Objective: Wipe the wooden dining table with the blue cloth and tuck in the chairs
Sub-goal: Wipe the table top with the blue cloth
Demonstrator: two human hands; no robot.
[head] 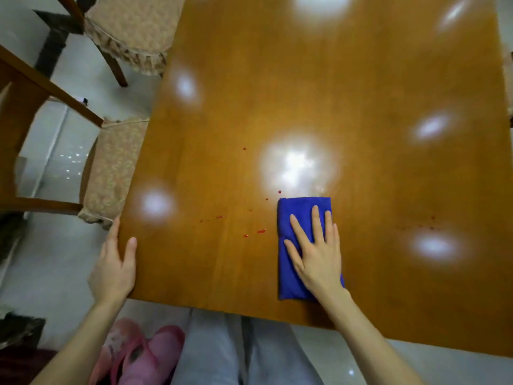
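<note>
The wooden dining table (319,87) fills most of the view. A folded blue cloth (294,215) lies flat near its front edge. My right hand (316,251) presses flat on the cloth with fingers spread. My left hand (115,265) rests on the table's front left corner, thumb on top and fingers along the left edge. Small red spots and smears (261,231) mark the wood left of the cloth, and fainter ones (431,218) lie to the right. Two chairs stand at the left side: a near chair (111,168) and a far chair (130,26), both with beige patterned cushions, partly pulled out.
Pale glossy floor tiles (52,257) show at the left. Pink slippers (144,354) and grey trouser legs are below the table's front edge. Bright lamp reflections dot the tabletop. Part of another chair (510,93) peeks in at the right edge.
</note>
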